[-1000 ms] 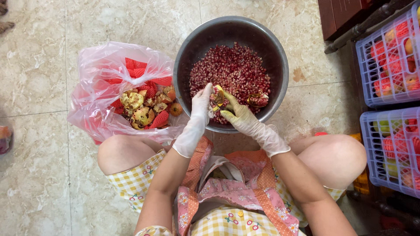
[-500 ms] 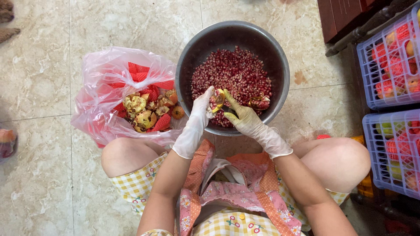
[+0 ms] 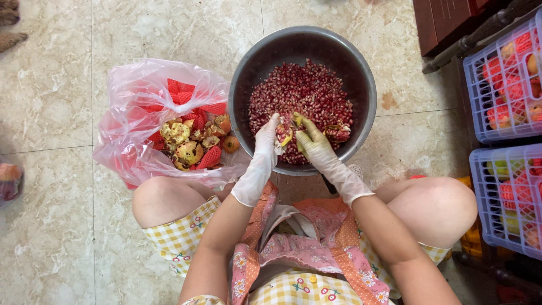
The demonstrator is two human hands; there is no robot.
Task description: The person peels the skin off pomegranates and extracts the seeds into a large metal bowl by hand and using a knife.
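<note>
Left hand: gloved left hand (image 3: 263, 148) reaches forward from the lap over the near rim of the bowl, wrist straight, fingers pressed together and pinching the left edge of the pomegranate piece (image 3: 285, 133).
Right hand: gloved right hand (image 3: 314, 147) comes in from the other side, angled inward, fingers curled and gripping the right edge of the same piece, thumb up on top.
Pomegranate piece: there it is, held between both hands, just above the seeds at the near side of the bowl, yellow pith and red seeds showing between the fingertips.
Bowl: round metal bowl (image 3: 361, 79) on the floor between the knees, filled with loose red pomegranate seeds (image 3: 305, 93); another broken chunk (image 3: 337, 132) lies on the seeds just right of the right hand.
Floor: pale marbled tile floor (image 3: 51, 85).
Left side: pink plastic bag (image 3: 132, 101), open, holding peel scraps (image 3: 189, 144) and red foam netting, touching the left knee.
Right side: two lilac plastic crates (image 3: 480, 101) of wrapped fruit, stacked along the edge, well apart from the hands.
</note>
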